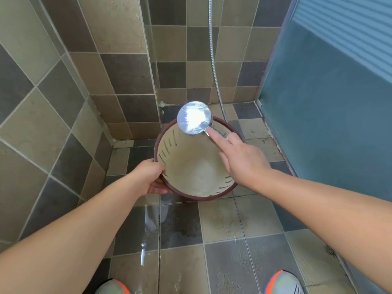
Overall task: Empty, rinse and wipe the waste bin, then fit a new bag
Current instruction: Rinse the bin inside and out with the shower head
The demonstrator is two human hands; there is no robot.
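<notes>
A round cream waste bin (191, 166) with a dark red rim and slotted walls is held above the tiled floor, its mouth tilted toward me and nothing inside. My left hand (148, 177) grips its near-left rim. My right hand (239, 158) holds the handle of a chrome shower head (194, 118) over the bin's far rim, with the index finger stretched along the handle. The shiny back of the head faces me, so I cannot tell whether water is flowing.
A metal shower hose (214, 60) hangs down the tiled back wall. A frosted blue glass door (328, 102) stands on the right and tiled walls close the left. The floor tiles (180, 230) are wet. My two shoes show at the bottom edge.
</notes>
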